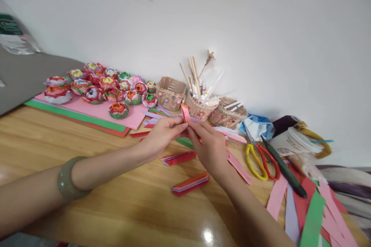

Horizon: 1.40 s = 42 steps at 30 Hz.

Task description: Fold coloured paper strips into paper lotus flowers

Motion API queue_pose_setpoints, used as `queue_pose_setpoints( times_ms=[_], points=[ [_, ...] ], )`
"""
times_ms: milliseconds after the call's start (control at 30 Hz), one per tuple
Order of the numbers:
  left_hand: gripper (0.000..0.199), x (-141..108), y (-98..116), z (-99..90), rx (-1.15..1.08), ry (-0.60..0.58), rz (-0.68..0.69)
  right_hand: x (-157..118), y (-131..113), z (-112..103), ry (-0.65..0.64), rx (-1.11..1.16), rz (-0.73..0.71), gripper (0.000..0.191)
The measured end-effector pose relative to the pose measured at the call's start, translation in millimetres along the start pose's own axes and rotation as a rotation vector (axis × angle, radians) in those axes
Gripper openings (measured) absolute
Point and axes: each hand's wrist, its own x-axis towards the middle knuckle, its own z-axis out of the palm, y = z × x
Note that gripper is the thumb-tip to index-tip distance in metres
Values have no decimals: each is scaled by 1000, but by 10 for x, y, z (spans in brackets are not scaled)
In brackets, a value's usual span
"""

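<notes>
Both hands meet over the middle of the table around a folded paper strip (185, 112), pink with an orange-red edge, its end standing up above the fingertips. My left hand (162, 136) pinches it from the left, thumb and finger together. From the right, my right hand (209, 147) closes on the same strip near its lower part, which the fingers hide. Below them lie two bundles of folded strips, one red and lilac (179, 158), the other orange, lilac and red (190, 184). Loose coloured strips are spread behind the hands.
Folded paper flowers (118, 110) sit on stacked coloured sheets (78, 112) at left. Decorated baskets (171, 93) stand along the wall, one holding sticks and pens. At right are scissors (262, 161), a dark green pen-like tool (285, 170), a white tub (292, 141) and cut paper strips (313, 216).
</notes>
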Motion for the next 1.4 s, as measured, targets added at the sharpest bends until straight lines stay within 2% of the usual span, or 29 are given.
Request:
queue_pose_setpoints(
  times_ms=[167,233,433,600,700,867,967,1033,1167,1233,1400],
  points=[
    [12,8,55,-23,10,24,-4,71,18,-64,-66,362,115,25],
    [13,6,70,-21,-1,43,-9,74,21,-62,-86,385,99,28],
    [17,-5,81,-22,77,35,-23,58,28,-47,-42,309,54,29],
    [13,26,126,-48,61,55,29,127,72,-147,-92,411,116,22],
    [14,68,186,-101,46,124,24,168,141,-199,-140,308,164,13],
    [13,134,329,-196,77,228,142,166,303,-229,-353,-30,166,12],
    [12,163,419,-242,62,268,192,146,366,-251,-396,-180,154,13],
    [13,180,473,-271,52,273,206,147,357,-256,-382,-166,130,15],
    [15,193,571,-302,32,263,234,244,210,-156,-357,-117,145,19],
    [17,184,613,-295,23,272,231,333,118,-35,-428,-191,205,20],
    [15,132,674,-265,33,276,219,503,14,303,-401,-215,271,17]
  ],
)
